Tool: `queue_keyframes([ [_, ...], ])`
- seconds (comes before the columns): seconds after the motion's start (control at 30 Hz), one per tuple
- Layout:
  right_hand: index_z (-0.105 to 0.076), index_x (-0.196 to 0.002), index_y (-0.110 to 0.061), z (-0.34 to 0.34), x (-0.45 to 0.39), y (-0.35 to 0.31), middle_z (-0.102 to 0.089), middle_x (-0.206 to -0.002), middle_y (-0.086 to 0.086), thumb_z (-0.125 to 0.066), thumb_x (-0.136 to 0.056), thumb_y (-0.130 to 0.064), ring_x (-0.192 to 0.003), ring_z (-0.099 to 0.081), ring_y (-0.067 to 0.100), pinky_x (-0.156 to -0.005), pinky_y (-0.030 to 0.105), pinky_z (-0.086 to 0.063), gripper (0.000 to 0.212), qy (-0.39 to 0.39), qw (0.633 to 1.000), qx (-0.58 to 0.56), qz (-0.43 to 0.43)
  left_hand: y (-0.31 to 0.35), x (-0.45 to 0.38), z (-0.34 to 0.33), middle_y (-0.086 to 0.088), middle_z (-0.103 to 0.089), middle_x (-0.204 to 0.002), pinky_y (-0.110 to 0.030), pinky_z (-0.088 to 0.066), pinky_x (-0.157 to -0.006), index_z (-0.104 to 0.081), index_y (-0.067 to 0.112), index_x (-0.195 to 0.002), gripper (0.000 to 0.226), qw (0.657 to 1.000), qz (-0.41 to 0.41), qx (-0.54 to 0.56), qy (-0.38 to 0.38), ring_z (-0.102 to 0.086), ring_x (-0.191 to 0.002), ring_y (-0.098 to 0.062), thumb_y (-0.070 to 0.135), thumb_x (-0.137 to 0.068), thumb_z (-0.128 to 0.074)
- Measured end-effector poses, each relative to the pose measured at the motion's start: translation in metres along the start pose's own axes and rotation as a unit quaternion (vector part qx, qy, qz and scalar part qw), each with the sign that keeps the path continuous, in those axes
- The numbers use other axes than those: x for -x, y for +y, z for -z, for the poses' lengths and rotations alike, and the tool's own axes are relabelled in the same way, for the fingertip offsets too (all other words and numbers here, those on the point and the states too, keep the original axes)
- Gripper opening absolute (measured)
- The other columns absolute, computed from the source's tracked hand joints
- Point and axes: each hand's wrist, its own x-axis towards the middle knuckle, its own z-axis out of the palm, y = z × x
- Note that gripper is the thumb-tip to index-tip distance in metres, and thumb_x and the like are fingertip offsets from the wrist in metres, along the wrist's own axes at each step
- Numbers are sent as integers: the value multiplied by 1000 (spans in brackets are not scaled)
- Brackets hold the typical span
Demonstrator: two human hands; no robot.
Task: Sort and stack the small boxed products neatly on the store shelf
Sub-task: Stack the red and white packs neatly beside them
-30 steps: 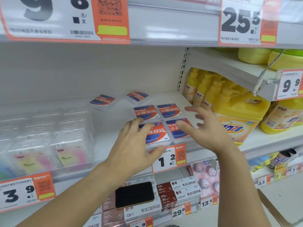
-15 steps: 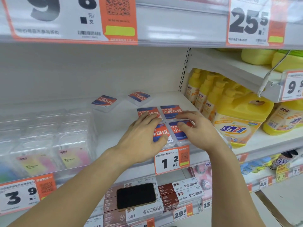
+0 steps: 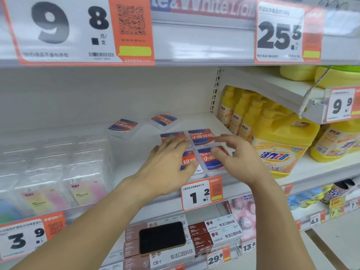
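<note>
On the shelf (image 3: 136, 152): four boxes (image 3: 201, 136) under your fingers, labels up.
Left hand (image 3: 167, 168): flat, fingers straight, pressing.
Right hand (image 3: 239, 158): fingers loosely spread, touching.

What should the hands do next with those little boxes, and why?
Probably reach back for the loose clear plastic box with the red-and-blue label and bring it forward. It and its twin lie askew behind the tidy block of four boxes, where the left hand and right hand rest.
</note>
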Motion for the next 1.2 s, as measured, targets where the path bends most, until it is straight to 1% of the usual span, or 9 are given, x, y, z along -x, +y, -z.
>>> queue_keyframes([
  [0.13,-68,-115,-22,2,-20,-33,-65,-120,-6,-61,-91,-25,-108,-58,9,-82,20,-39,25,64,989,78,108,7,-13,37,3,-62,-125,-34,-50,-91,-60,22,-121,35,999,-10,-32,24,-57,-110,-17,40,-92,-52],
  [0.33,-69,-114,-13,-53,-117,-83,-66,-120,4,-55,-93,-30,-105,-63,23,-89,34,-53,30,-152,950,251,103,-20,-47,88,-3,-70,-102,-34,-54,-79,-71,13,-97,23,994,72,-86,-7,-63,-90,-21,30,-90,-56],
  [0.57,-56,-125,-15,-100,-186,-82,-63,-115,3,-68,-76,-60,-102,-60,28,-84,38,-48,68,-234,918,320,16,-90,-89,99,-6,-70,-102,-33,-54,-85,-74,12,-93,30,942,118,-279,-143,-64,-96,-27,37,-85,-59],
  [0.63,-59,-120,-10,-102,-194,-80,-61,-99,3,-75,-74,-56,-91,-58,27,-83,38,-51,67,-223,920,321,34,-104,-100,102,-5,-64,-120,-28,-47,-90,-67,13,-114,39,931,141,-285,-177,-59,-110,-26,41,-88,-60],
  [0.7,-56,-120,-7,-105,-194,-77,-60,-102,5,-81,-69,-51,-90,-58,28,-83,38,-54,72,-218,931,290,42,-113,-109,101,-1,-48,-141,-27,-37,-96,-47,18,-138,62,921,174,-279,-210,-48,-124,-23,49,-87,-63],
  [0.8,-52,-129,-5,-101,-191,-72,-62,-123,8,-86,-68,-38,-108,-62,28,-90,36,-54,78,-187,958,215,21,-127,-124,94,2,-42,-143,-34,-42,-96,-30,24,-146,86,905,252,-214,-268,-47,-116,-22,59,-77,-69],
  [0.93,-54,-137,-7,-85,-181,-70,-53,-141,11,-62,-91,-14,-125,-52,27,-104,31,-44,47,-54,998,-17,-27,-136,-130,79,-2,-45,-138,-40,-50,-91,-31,26,-146,91,883,282,-224,-302,-54,-109,-27,57,-72,-74],
  [1.1,-61,-113,3,-50,-139,-71,-65,-120,18,-62,-89,-2,-99,-69,25,-81,35,-61,25,21,906,-397,-144,-129,-131,83,-6,-53,-128,-32,-49,-80,-52,21,-132,62,898,249,-259,-253,-55,-99,-26,41,-78,-72],
  [1.2,-58,-99,-1,-24,-103,-67,-65,-106,13,-65,-84,0,-90,-71,26,-72,38,-63,17,15,843,-509,-176,-114,-127,94,-5,-54,-125,-32,-48,-84,-52,24,-127,58,930,234,-238,-153,-45,-114,-26,47,-76,-66],
])
